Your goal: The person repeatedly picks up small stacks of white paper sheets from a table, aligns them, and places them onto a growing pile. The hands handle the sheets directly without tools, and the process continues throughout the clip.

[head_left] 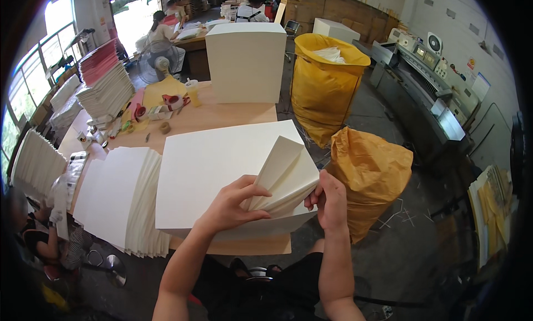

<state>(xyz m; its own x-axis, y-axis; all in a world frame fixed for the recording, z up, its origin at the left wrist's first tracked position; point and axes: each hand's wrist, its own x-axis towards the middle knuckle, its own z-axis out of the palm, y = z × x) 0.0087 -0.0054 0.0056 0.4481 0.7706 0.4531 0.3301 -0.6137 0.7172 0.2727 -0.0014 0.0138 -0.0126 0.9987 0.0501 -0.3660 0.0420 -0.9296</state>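
A tall stack of white paper (205,165) stands on the near edge of the table. On its right half lies a small sheaf of cream-white sheets (286,179), its top sheet bent up into a fold. My left hand (230,203) grips the near left side of the sheaf, thumb below and fingers over it. At the sheaf's right end, my right hand (330,197) is closed, thumb and fingers pinching the sheets' corner. Left of the stack, a fanned pile of white sheets (114,193) overhangs the table's front edge.
Another tall white paper stack (247,65) stands farther back on the wooden table (233,116), with tape rolls (173,101) and a drink cup (192,90) to its left. Yellow sack (325,88) and orange sack (369,176) stand at the right. Co-workers sit at the far table and lower left.
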